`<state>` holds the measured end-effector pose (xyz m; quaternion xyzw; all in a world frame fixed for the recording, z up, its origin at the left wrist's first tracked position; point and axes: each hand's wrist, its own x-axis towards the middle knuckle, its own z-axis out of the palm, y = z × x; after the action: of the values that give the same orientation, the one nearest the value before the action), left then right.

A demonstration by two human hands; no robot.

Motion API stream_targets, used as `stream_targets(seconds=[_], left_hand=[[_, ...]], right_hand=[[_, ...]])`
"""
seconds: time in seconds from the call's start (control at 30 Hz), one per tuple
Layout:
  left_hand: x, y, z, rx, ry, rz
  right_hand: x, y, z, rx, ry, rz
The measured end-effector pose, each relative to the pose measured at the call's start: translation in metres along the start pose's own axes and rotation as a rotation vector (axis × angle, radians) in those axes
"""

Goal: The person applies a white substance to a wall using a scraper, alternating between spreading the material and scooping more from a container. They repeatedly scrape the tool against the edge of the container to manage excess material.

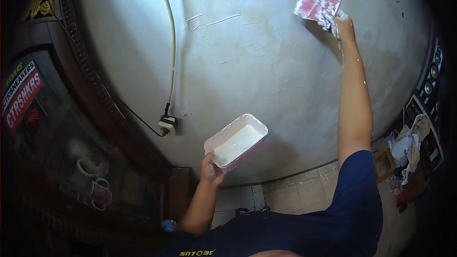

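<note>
Scraper (315, 1) sits high in the right grip (342, 24) (arm (354, 90) nearly straight).

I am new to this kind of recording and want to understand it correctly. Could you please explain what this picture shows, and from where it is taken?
There is no machine here: you see a person's own two bare hands. The single picture comes from a camera worn on the head, looking forward and down, so the arms reach in from below.

The left hand holds a tub with white material inside. The right hand grips a reddish, white-smeared spreader, raised before the wall; whether it touches the wall is hard to tell.

On the wall are raised streaks, and a cable hangs down to a socket. At left stands a dark cabinet with mugs inside.
</note>
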<state>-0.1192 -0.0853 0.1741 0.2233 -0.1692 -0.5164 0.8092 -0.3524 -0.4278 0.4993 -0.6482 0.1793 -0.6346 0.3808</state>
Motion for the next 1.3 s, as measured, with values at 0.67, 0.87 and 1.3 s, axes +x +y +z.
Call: stream_targets(seconds=[0.67,0.87,1.3], left_hand=[[0.012,-0.041,0.026,0.025,0.080,0.033],[0.006,-0.040,0.030,0.033,0.076,0.004],[-0.002,0.017,-0.020,0.034,0.144,-0.055]], right_hand=[[-0.026,0.008,0.058,0.158,-0.274,-0.008],[-0.074,0.023,0.183,-0.016,-0.316,-0.107],[0.004,0.047,0.070,-0.692,0.179,-0.072]])
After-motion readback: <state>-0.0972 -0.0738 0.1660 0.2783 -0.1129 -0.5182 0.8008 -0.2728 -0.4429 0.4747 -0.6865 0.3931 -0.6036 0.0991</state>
